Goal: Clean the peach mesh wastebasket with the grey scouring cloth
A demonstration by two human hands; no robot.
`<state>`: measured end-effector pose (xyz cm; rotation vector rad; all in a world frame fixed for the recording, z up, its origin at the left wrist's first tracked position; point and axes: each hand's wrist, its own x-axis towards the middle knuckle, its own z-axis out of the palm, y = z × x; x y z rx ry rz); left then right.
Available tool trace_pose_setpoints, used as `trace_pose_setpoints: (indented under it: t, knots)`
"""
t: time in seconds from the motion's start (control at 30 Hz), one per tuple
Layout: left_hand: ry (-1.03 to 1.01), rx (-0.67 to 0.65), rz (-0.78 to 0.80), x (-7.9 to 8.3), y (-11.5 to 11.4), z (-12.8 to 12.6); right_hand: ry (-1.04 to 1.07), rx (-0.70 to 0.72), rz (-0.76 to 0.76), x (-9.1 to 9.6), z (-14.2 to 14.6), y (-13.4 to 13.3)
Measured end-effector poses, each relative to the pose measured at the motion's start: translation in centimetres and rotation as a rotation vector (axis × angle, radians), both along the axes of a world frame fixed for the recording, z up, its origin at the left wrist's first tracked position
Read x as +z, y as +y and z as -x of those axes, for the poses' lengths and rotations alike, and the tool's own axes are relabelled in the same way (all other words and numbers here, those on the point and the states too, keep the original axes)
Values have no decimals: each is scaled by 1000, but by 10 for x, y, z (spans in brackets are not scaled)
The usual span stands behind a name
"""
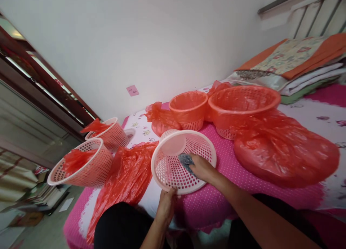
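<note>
Tilted toward me on the edge of the bed is a pale pink plastic mesh basket (163, 173), its open mouth facing my way. My left hand (168, 202) grips its near rim at the bottom, fingers closed round the edge. Inside the basket my right hand (201, 167) presses a grey-blue cloth (186, 161) against the perforated wall. A flattened red plastic bag (129, 173) lies just left of the basket.
Two pink baskets (104, 161) with red bags inside stand at the left. Behind, a small basket (189, 124) and a larger basket (244, 112) wear red liners. A bulging red bag (283, 151) rests at the right. Folded bedding (297, 58) is stacked by the wall.
</note>
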<state>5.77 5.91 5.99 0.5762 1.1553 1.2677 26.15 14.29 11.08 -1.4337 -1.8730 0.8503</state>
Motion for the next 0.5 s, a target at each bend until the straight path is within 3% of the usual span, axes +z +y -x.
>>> trace_pose_setpoints:
  t: [0.17, 0.3, 0.5]
  knots:
    - [-104, -6, 181, 11, 4, -5, 66, -64, -78, -7, 1, 9]
    - [-190, -91, 275, 20, -4, -10, 191, -28, -244, -6, 3, 10]
    - [-192, 65, 297, 29, -29, -25, 148, 15, -377, -9, 13, 16]
